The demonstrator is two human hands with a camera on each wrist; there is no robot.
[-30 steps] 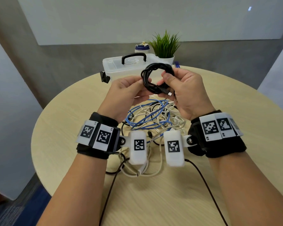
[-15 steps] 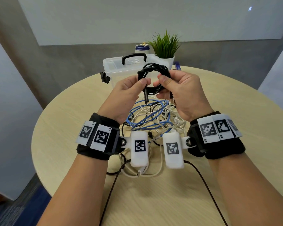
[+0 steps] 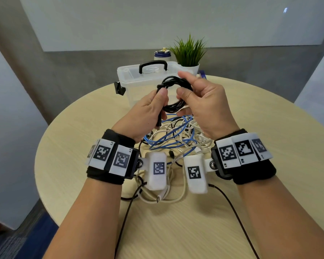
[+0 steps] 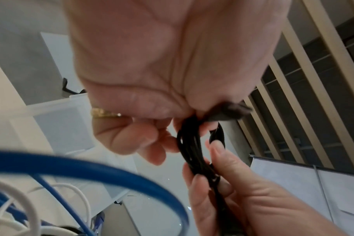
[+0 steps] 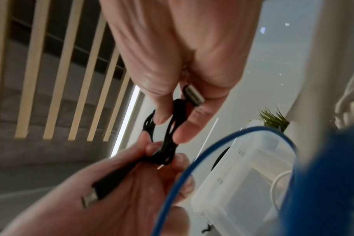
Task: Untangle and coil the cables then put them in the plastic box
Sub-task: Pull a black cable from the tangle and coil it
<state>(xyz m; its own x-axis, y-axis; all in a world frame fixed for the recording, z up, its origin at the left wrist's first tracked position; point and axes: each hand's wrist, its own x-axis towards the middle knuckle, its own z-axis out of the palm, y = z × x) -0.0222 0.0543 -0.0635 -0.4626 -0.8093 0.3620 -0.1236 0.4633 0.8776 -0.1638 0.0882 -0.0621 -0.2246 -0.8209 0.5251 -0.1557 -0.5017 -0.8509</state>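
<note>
At frame centre I had both my left hand (image 3: 148, 111) and right hand (image 3: 204, 101) gripping the black coil (image 3: 173, 107), fingers pinched, finishing its wrap; next, I judged, opening the lidded plastic box (image 3: 137, 79).

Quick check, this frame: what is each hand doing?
Left hand: pinches the coiled black cable near one plug.
Right hand: grips the same coil.

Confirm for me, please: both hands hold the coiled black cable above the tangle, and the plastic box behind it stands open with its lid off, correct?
Not quite: the plastic box is closed, its lid with the black handle in place, as the head view shows. The rest stands: the left hand and right hand both hold the coiled black cable above the tangle.
</note>
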